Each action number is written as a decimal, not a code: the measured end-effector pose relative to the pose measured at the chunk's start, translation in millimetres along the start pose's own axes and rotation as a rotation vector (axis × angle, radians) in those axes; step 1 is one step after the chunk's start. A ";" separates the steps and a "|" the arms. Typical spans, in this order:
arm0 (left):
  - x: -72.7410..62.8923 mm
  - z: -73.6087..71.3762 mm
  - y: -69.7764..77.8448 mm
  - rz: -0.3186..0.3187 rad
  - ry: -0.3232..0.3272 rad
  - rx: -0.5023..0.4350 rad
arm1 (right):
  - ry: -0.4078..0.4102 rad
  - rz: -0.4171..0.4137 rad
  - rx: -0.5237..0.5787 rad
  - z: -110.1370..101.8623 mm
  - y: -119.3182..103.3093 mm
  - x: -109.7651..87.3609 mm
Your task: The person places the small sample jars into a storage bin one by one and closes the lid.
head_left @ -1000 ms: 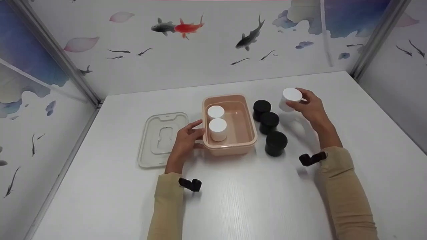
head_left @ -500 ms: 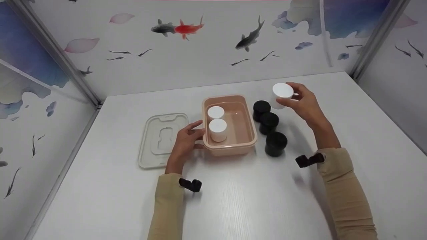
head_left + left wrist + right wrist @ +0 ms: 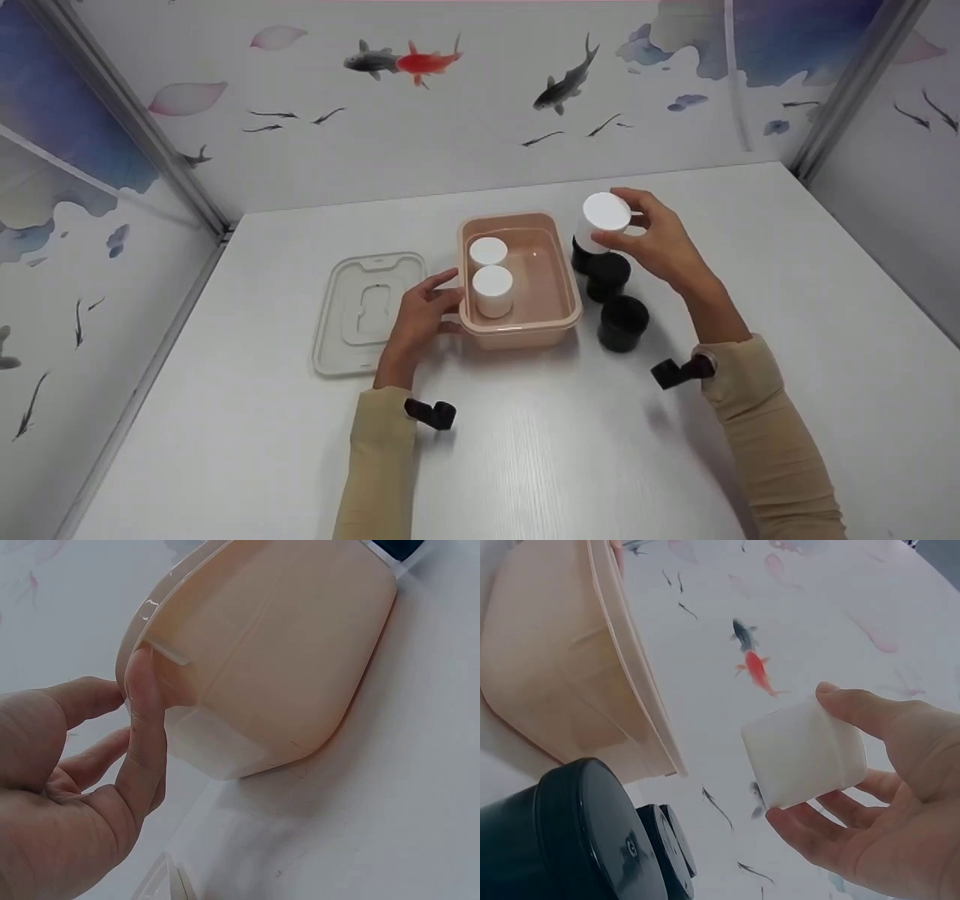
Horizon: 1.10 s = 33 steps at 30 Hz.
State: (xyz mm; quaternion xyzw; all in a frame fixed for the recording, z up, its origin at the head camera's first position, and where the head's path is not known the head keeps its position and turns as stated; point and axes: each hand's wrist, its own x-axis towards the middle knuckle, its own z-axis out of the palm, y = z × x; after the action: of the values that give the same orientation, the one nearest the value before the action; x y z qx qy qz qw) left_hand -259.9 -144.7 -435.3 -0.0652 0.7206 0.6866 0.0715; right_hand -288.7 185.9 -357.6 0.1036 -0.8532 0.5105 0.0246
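My right hand (image 3: 660, 241) holds a white jar (image 3: 604, 213) by its sides between thumb and fingers, raised above the black jars at the right of the pink plastic box (image 3: 517, 339). In the right wrist view the white jar (image 3: 799, 757) is tilted. At the box's left side my left hand (image 3: 421, 315) pinches the rim; the left wrist view has a finger (image 3: 144, 720) under the lip of the box (image 3: 300, 637). Two white jars, a near one (image 3: 493, 289) and a far one (image 3: 489, 251), stand along the left wall inside the box.
Three black jars line the box's right side: a near one (image 3: 622, 322), a middle one (image 3: 607, 276) and a far one partly hidden by the raised jar. A pale grey lid (image 3: 360, 315) lies flat on the white table (image 3: 510, 465), left of the box. Printed walls enclose the table.
My right hand has moved left with the white jar, from right of the black jars to over the far one. The left hand stays at the box rim.
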 end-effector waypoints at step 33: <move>0.3 -0.8 -2.6 0.029 -0.006 -0.016 | -0.408 -0.167 -0.156 82.3 -41.6 -11.6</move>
State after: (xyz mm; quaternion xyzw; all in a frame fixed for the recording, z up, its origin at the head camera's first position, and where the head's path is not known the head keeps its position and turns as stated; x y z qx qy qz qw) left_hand -259.7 -145.5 -437.9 -0.0529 0.7155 0.6937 0.0631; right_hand -263.7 96.6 -362.6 0.2727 -0.8658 0.4077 -0.0986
